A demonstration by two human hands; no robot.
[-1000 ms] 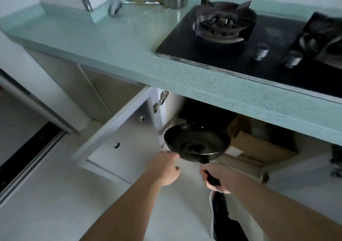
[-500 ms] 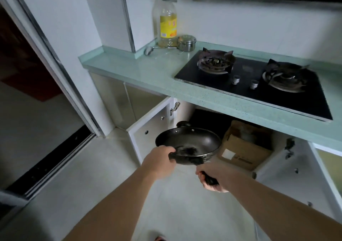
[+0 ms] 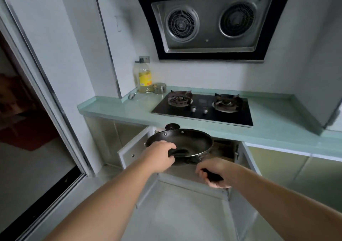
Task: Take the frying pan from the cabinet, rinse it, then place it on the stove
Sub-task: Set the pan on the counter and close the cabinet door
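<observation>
frying pan [image 3: 182, 144] | held in front of the open cabinet [image 3: 224, 148], below the counter edge; handle gripped by right hand [image 3: 214, 172]; rim gripped by left hand [image 3: 159, 154] | step: removal done, rinse pending; a sink is needed, none in view

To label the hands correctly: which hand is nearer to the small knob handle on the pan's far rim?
Left. The left hand grips the frying pan rim partway round from the knob handle; the right hand grips the long handle on the opposite side.

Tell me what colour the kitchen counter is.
The counter is pale mint green, seen in the head view.
</observation>
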